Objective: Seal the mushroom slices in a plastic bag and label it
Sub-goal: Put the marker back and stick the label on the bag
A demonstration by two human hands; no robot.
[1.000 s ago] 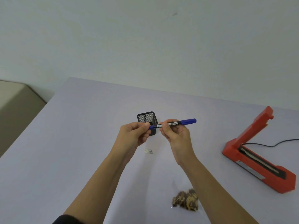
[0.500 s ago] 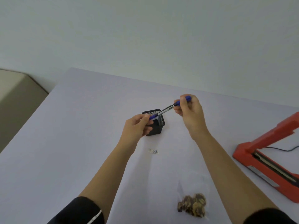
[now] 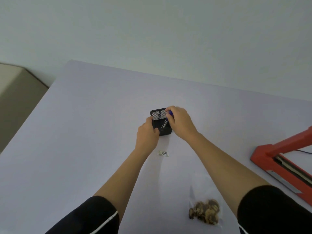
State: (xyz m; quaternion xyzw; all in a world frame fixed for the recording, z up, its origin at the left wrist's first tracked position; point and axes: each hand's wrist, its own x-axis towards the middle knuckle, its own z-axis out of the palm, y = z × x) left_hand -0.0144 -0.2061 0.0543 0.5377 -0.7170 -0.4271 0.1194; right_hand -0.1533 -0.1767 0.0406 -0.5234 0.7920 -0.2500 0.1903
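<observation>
A clear plastic bag holding brown mushroom slices lies on the table near me, between my forearms. A small white written label lies flat further out. Beyond it stands a black mesh pen holder. My right hand holds a blue marker by its top, with the pen's lower part inside the holder. My left hand grips the holder's near left side.
A red heat sealer with its arm raised sits at the right edge, a black cable behind it. The pale table ends at a white wall beyond; a beige surface lies off its left side.
My right hand has swung the marker from level in front of me down into the pen holder. My left hand has let go of the pen's end and taken the holder.
</observation>
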